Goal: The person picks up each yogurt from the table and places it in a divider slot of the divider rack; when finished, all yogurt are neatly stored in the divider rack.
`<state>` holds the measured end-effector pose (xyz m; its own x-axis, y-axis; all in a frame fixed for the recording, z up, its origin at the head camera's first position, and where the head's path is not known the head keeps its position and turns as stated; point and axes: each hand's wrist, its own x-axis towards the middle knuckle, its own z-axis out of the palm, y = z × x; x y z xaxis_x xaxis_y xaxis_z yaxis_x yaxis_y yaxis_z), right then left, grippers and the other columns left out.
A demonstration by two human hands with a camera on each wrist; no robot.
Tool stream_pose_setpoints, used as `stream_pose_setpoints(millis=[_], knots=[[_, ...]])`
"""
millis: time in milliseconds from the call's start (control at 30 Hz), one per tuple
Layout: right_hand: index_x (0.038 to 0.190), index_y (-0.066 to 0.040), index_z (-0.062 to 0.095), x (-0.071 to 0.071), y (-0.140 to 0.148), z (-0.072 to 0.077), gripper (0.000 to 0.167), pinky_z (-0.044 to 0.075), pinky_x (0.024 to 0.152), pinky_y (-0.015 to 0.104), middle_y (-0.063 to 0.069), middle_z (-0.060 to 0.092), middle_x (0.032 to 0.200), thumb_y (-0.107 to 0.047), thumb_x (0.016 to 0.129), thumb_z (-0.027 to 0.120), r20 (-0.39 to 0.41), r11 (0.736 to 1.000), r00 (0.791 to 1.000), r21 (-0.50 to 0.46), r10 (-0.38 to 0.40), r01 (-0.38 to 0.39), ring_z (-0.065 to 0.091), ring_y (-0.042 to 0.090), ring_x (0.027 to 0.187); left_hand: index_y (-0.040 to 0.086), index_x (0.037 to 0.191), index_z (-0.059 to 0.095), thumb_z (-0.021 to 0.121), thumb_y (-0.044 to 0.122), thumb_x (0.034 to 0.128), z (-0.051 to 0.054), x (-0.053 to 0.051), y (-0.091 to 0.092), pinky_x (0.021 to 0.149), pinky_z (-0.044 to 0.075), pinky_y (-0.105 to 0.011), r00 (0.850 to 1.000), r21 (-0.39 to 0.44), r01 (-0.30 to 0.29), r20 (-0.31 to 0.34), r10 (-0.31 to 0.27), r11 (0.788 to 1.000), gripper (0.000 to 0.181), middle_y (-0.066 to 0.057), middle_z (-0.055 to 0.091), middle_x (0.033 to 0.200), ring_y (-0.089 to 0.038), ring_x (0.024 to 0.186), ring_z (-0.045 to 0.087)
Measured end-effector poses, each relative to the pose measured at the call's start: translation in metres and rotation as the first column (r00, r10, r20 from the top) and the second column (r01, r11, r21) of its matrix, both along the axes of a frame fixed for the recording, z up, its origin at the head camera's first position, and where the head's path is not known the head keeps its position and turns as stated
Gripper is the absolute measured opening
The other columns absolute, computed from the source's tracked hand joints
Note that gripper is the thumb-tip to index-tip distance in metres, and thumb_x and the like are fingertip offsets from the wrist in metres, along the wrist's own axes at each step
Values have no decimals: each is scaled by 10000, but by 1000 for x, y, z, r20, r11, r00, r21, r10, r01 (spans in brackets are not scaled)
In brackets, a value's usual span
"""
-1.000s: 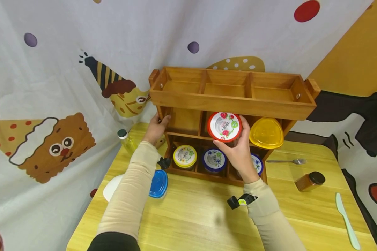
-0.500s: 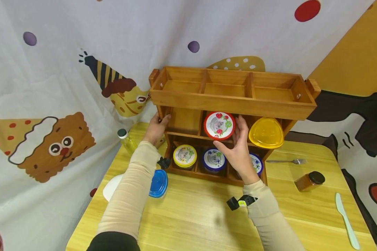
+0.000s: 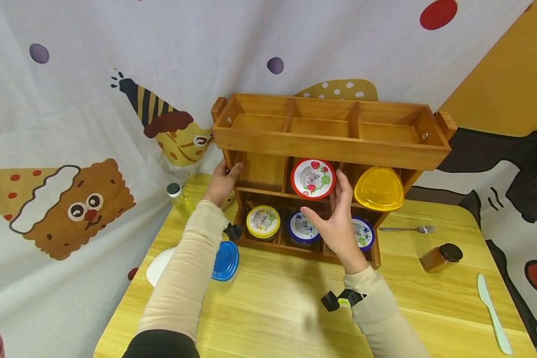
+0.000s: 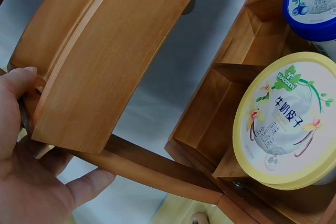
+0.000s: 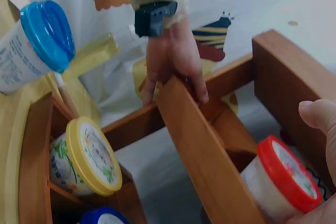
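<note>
A tub with a red lid [image 3: 313, 179] sits in the middle compartment of the wooden rack's [image 3: 331, 147] middle tier. Beside it, my right hand [image 3: 340, 223] has its thumb and fingers spread, holding nothing. The red-lidded tub [image 5: 281, 182] also shows near that hand in the right wrist view. My left hand [image 3: 221, 184] grips the rack's left side, thumb over the edge of the shelf board [image 4: 121, 61]. On the bottom tier stand a yellow-lidded tub [image 3: 263, 222] and two blue-lidded tubs [image 3: 304, 226]. A yellow triangular container [image 3: 379, 189] occupies the middle tier's right compartment.
Left of the rack are an oil bottle [image 3: 180, 200] with a green cap, a blue-lidded container [image 3: 225, 261] and a white item partly hidden by the sleeve. To the right lie a fork [image 3: 411, 230], a dark-capped spice jar [image 3: 441, 258] and a pale green knife [image 3: 493, 313].
The red-lidded tub moved slightly left into the rack's middle compartment. My right hand let go of it and drew back a little downward. The left hand stayed in place.
</note>
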<state>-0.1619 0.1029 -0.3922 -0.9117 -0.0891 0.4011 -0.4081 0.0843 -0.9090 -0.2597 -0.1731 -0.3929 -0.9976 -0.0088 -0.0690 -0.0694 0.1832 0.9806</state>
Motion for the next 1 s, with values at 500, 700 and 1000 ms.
stream_pose_setpoints(millis=[500,700,1000], knots=[[1545,20,64,29,-7,-1,1020,109,1218,542,188,29,1613,106,781,734,-83,998,996,61,-27,32,94,335,1494,138,1522,352,482,258,1050,4,3,1,1113,384,-456,1000,0,-11,8,11,1000,504,-185,460,1459,-319,1332,461],[1582,-151,76,32,-10,-25,1050,128,1226,461,87,42,1637,52,805,753,-74,998,997,47,33,-30,112,281,1501,146,1525,346,484,258,1048,-3,-4,-1,1122,373,-455,1000,15,-15,5,15,1000,510,-181,455,1466,-315,1335,457],[1581,-166,107,43,-28,-37,1027,188,1220,405,86,99,1637,-57,820,788,-71,985,992,146,105,-94,127,196,1513,222,1502,383,493,366,1037,-26,-17,-6,1085,409,-449,999,-9,-30,-26,30,1000,499,-118,501,1418,-268,1283,497]])
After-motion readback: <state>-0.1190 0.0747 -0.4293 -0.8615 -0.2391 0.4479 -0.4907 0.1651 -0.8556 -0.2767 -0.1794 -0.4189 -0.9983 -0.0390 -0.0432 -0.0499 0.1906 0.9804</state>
